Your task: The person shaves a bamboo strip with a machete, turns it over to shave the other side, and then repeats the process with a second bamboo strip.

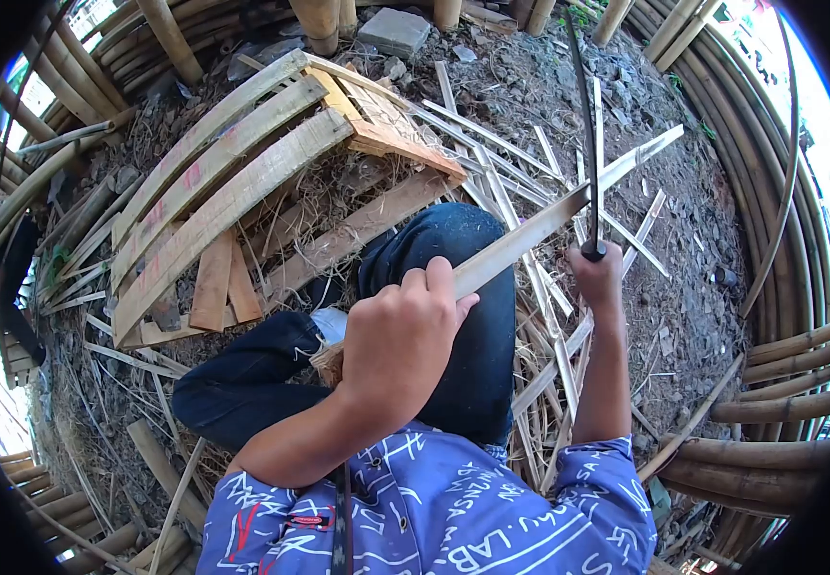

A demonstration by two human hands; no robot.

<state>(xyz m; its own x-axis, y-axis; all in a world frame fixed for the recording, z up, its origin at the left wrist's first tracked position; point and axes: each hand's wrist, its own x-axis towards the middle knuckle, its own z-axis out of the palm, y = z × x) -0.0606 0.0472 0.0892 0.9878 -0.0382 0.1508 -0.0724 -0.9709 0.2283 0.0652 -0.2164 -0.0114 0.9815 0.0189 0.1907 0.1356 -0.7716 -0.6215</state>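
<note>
The left hand (400, 331) grips a bamboo strip (554, 213) across the knee, while the right hand (597, 276) clenches a long dark blade (584, 125) pointing upward, among bamboo offcuts (530, 278).

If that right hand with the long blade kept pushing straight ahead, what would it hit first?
Most likely the bamboo strip held by the left hand; the right hand has its blade right beside it, though depth is unclear.
</note>
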